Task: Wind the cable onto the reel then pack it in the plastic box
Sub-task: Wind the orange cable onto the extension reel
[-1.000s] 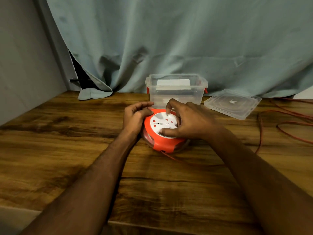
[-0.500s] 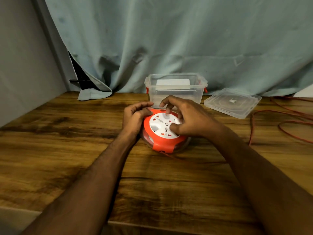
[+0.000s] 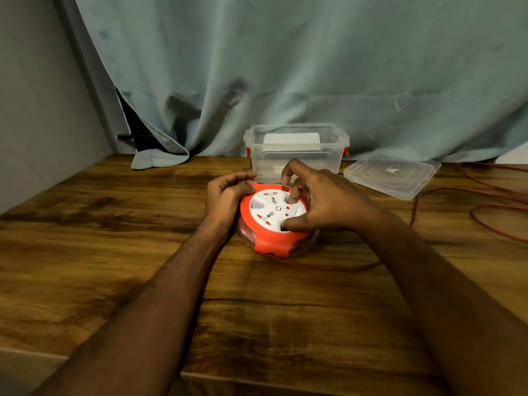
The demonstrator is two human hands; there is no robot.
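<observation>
An orange cable reel (image 3: 271, 241) with a white socket face lies flat on the wooden table (image 3: 114, 224). My left hand (image 3: 225, 195) grips its left rim. My right hand (image 3: 323, 201) lies over the white face, fingers curled into its recesses and thumb at the near edge. The red cable (image 3: 463, 201) leaves the reel's front, runs right along the table and lies in loose loops at the far right. The clear plastic box (image 3: 297, 151) stands open just behind the reel, with a white item inside.
The box's clear lid (image 3: 393, 172) lies flat to the right of the box. A pale blue curtain (image 3: 285, 67) hangs behind the table and a grey wall closes the left side. The table's front edge runs along the bottom.
My right hand has turned on the white face, the fingers shifting round. The cable loops at the right have drawn in slightly toward the reel. My left hand stays on the rim.
</observation>
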